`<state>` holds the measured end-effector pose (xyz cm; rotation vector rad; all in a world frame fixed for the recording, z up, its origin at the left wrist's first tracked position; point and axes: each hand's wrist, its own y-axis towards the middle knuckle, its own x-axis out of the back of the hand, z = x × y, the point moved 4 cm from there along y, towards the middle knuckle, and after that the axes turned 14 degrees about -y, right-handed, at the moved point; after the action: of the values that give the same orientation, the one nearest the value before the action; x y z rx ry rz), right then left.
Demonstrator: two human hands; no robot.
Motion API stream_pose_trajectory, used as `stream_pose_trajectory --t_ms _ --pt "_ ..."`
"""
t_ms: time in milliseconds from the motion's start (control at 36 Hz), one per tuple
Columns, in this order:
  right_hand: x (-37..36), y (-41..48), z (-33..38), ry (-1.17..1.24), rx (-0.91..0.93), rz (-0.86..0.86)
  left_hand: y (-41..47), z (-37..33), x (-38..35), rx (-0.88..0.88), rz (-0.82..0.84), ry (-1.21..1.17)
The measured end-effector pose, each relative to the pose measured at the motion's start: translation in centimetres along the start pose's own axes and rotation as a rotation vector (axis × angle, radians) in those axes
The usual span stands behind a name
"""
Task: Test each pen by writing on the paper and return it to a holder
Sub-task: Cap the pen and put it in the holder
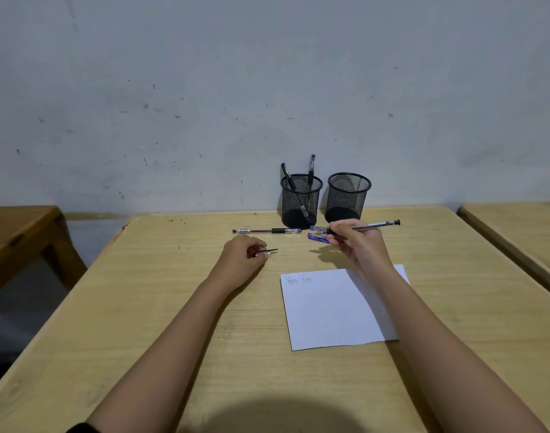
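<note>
Two mesh holders stand at the back of the worktop (161, 307): the left holder (301, 201) carries two pens, probably the tested ones, while the right holder (348, 196) looks empty. The right hand (356, 242) is curled around a clear pen (377, 225), lifted beyond the paper (339, 307), which bears two written words. The left hand (244, 256) pinches what seems its cap (267, 252), freeing the tip. A black-grip pen (267, 231) and blue pen (317, 236) wait nearby.
</note>
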<state>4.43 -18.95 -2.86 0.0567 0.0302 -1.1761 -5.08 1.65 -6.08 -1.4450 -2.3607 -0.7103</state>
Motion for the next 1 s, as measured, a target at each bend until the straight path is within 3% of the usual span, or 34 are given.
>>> stream_pose_trajectory --t_ms 167,333,667,1000 --pt "-0.1 -1.1 0.9 -0.212 0.075 -0.022 -2.2 -3.3 -0.2 -0.091 -0.035 -0.027" --pt "-1.1 -2.1 0.1 -0.257 0.045 -0.023 -6.6 -5.4 -3.3 -0.172 0.238 0.111" --pt "-1.8 -2.7 -2.6 -0.443 -0.028 -0.124 -7.8 -3.6 -4.9 -0.08 0.351 0.22" --pt "-1.9 -1.7 -3.5 -0.539 0.014 -0.082 -7.8 -3.3 -5.0 -0.057 0.41 0.27"
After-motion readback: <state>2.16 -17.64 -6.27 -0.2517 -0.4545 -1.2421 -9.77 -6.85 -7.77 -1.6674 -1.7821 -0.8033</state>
